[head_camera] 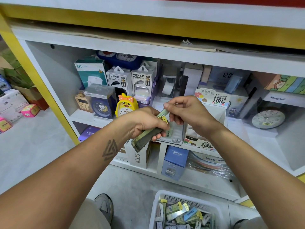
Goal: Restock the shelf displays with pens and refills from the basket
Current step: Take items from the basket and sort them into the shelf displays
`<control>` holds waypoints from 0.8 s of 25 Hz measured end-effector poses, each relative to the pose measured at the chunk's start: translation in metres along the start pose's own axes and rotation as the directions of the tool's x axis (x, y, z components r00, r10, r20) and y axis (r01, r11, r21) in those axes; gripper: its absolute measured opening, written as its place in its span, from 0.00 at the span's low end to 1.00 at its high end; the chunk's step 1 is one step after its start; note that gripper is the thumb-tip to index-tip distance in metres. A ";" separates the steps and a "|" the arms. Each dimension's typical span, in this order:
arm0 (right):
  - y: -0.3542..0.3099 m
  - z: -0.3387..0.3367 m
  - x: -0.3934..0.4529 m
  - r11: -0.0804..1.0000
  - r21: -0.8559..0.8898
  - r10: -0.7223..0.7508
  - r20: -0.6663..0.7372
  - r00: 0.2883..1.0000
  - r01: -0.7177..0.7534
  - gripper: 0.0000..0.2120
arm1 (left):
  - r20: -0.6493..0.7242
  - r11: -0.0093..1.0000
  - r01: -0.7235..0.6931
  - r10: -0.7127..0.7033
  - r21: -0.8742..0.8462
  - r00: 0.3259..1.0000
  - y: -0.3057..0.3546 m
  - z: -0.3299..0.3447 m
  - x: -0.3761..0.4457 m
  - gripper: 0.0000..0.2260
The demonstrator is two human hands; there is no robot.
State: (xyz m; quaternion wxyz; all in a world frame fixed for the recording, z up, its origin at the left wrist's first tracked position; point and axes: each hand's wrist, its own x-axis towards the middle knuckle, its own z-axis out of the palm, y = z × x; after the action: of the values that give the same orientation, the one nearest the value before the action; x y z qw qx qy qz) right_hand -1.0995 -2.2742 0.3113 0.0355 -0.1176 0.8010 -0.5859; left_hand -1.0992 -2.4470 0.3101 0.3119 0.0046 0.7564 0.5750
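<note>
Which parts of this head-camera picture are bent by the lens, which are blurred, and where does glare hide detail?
Head view: wide-angle lens bows the shelf edge and yellow frame; the right side, round the round clock, is soft; glare whitens the plastic-wrapped packs; the left hand, right hand and basket are fairly sharp; lighting is even, shadows faint.

The basket (165, 195) of refills (179, 212) sat on the floor near the shelf unit (49, 66); far left on the shelf stood a duck clock (126, 104), power bank boxes (130, 80) behind it.
</note>
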 end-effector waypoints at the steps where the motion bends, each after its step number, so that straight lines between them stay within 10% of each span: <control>1: 0.000 -0.002 0.002 0.999 0.031 0.010 -0.044 0.999 -0.009 0.07 | -0.001 1.000 0.004 -0.004 -0.002 1.000 0.000 0.000 0.000 0.09; 6: 0.012 -0.030 0.008 0.975 -0.224 -0.071 -0.304 0.950 0.002 0.10 | -0.115 0.988 0.030 -0.047 -0.151 0.992 0.000 -0.013 0.002 0.07; 9: 0.026 -0.027 0.006 0.826 -0.561 -0.185 -0.180 0.966 0.053 0.09 | -0.176 0.941 -0.003 -0.060 -0.339 0.983 -0.001 -0.020 0.003 0.10; 20: 0.038 -0.013 0.002 0.653 -0.737 -0.210 0.050 0.977 0.178 0.10 | -0.086 0.888 0.103 -0.158 -0.448 0.984 0.004 -0.018 -0.001 0.11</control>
State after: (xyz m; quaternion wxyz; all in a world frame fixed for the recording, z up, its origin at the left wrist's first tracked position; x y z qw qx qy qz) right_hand -1.1096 -2.2514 0.2800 -0.0934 -0.1950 0.9522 -0.2158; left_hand -1.1082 -2.4619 0.3166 0.2968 -0.1516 0.6222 0.7084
